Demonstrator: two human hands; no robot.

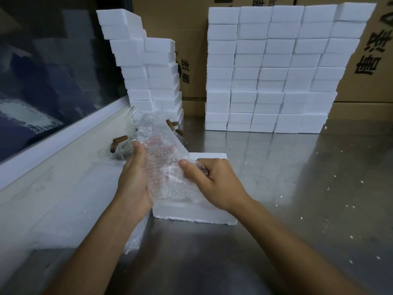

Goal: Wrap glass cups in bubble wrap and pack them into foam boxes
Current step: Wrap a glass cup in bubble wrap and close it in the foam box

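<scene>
- Bubble wrap (163, 165) sits bundled between our two hands, held just above an open foam box (191, 211) on the desk (297, 188); the sheet is clear, crinkled and covered in small round blisters.
- Something reddish shows faintly through the plastic, but we cannot tell its shape or whether it is a glass cup.
- Our left hand (134, 182) cups the bundle's left side, thumb up along the wrap and the other fingers hidden behind it.
- Our right hand (214, 182) pinches the lower right edge of the wrap between thumb and curled fingers (187, 167).
- We can see the foam box only in part: white, grainy, with a rough broken-looking front edge; the bundle and our hands cover its inside, so we cannot say what it holds.
- Glass cups (114, 150) with brown cylindrical handles stand behind the bundle, on the left near the window ledge (63, 145), and more on the right (176, 126); they are clear and hard to outline.
- More bubble wrap (134, 237) lies flat under our left forearm.
- Two stacks of white foam boxes rise at the back: a leaning one on the left (148, 69) and a wide, neat wall of them on the right (274, 69).
- Cardboard cartons (191, 28) with black printed characters stand behind the stacks.
- White foam crumbs (350, 237) are scattered over the shiny metal desk.
</scene>
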